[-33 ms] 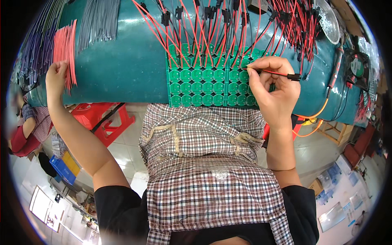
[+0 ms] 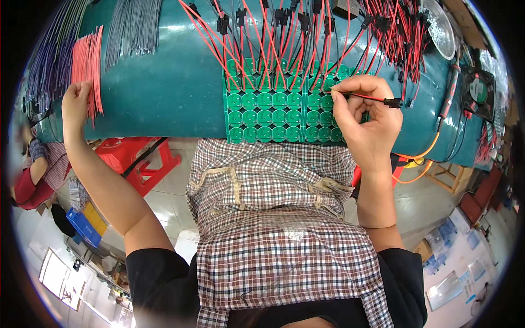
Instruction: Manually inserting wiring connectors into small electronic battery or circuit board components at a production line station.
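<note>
A green panel of small round circuit boards [image 2: 273, 109] lies on the teal table [image 2: 175, 82], with many red and black wires soldered along its far rows. My right hand [image 2: 366, 117] rests on the panel's right end and pinches a red and black wire with a black connector [image 2: 377, 99], its tip touching a board. Far to the left, my left hand [image 2: 76, 104] reaches a bundle of short pink wires [image 2: 87, 68] at the table's edge, fingers touching them.
Grey and purple wire bundles [image 2: 131, 27] lie at the table's far left. A soldering iron with an orange cord [image 2: 451, 82], a small fan [image 2: 476, 90] and a metal dish [image 2: 440, 24] sit at the right. A red stool [image 2: 136, 158] stands below. Another person [image 2: 35, 169] sits at left.
</note>
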